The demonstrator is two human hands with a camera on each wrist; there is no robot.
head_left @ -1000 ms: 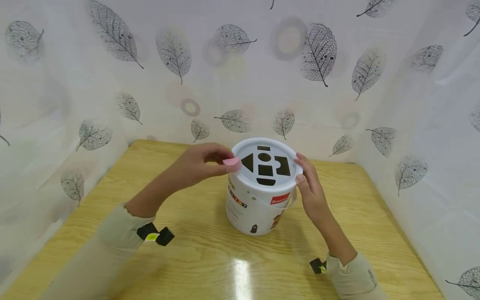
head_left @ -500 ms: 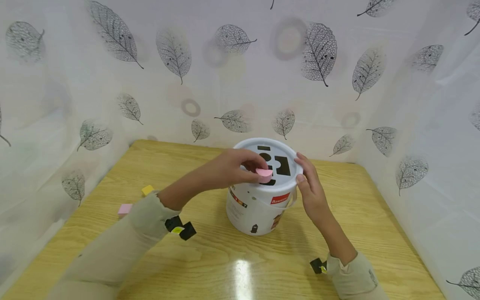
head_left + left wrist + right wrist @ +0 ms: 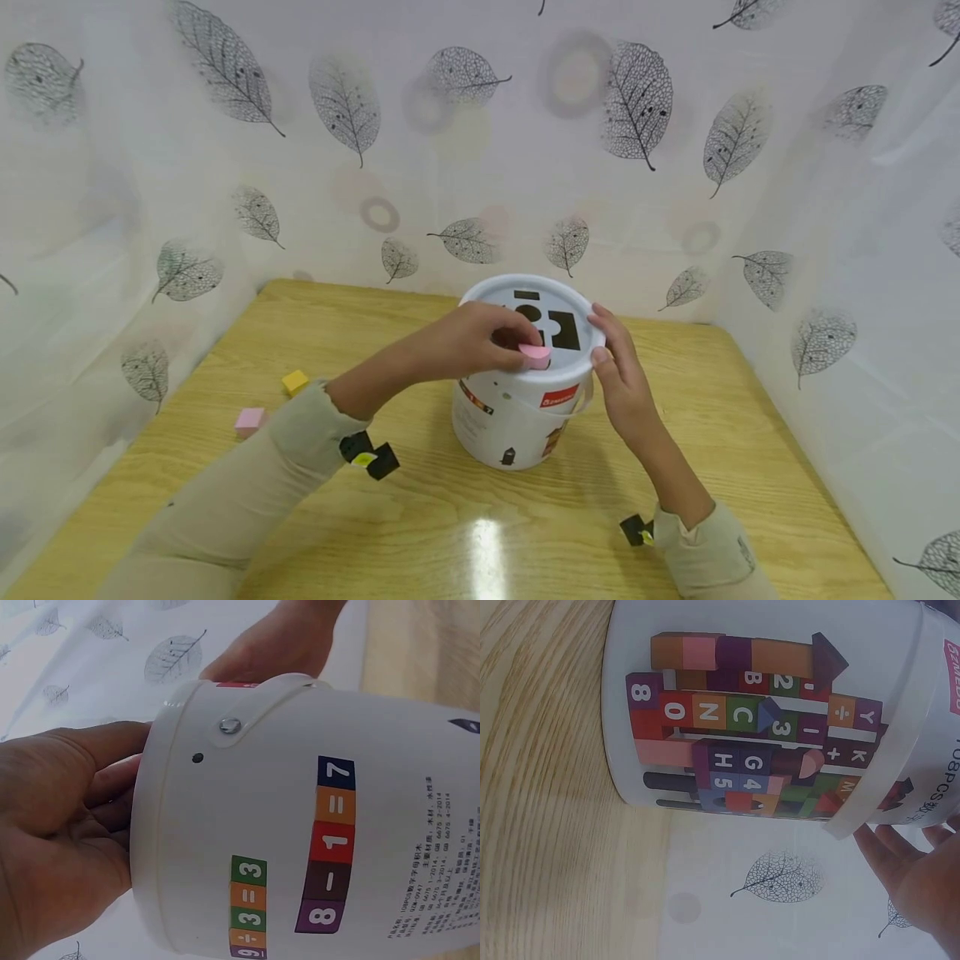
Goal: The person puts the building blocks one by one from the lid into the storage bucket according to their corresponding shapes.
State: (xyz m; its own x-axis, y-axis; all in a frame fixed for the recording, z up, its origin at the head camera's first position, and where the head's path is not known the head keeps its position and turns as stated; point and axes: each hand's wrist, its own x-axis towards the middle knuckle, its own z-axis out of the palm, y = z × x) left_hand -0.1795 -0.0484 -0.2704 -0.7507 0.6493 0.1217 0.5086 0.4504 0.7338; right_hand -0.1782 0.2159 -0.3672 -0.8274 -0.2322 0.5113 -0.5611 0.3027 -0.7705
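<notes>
Pink block (image 3: 536,356): half-round piece, pinched in left hand (image 3: 471,342) fingertips, sitting on the bucket lid (image 3: 577,353) at the near cut-outs; whether it's partly in a slot can't tell.
Left grip: thumb + fingers curled round the pink block, pressing it down onto the lid. In wrist view the hand (image 3: 60,832) lies against the bucket's rim.
Right grip: right hand (image 3: 622,375) w/ fingers fairly straight, laid flat against lid edge and bucket side, steadying; holds nothing.
Bucket (image 3: 517,417): white, upright, mid-surface, printed blocks and numbers on its wall (image 3: 765,727); lid has black shape holes.
Risk 1: prob. block not lined up w/ its hole, so it jams or skids off the lid; cause = flat side turned wrong way.
Risk 2: pushing hard at the near edge could tip the bucket toward the person if right hand lets go.
Surface (image 3: 712,417): pale wood grain, glossy, light glare near front.
Loose bits: yellow block (image 3: 295,382) and another pink block (image 3: 250,419) at left, well apart from bucket.
Room: white sheeting w/ grey leaf print (image 3: 637,104) on three sides.
</notes>
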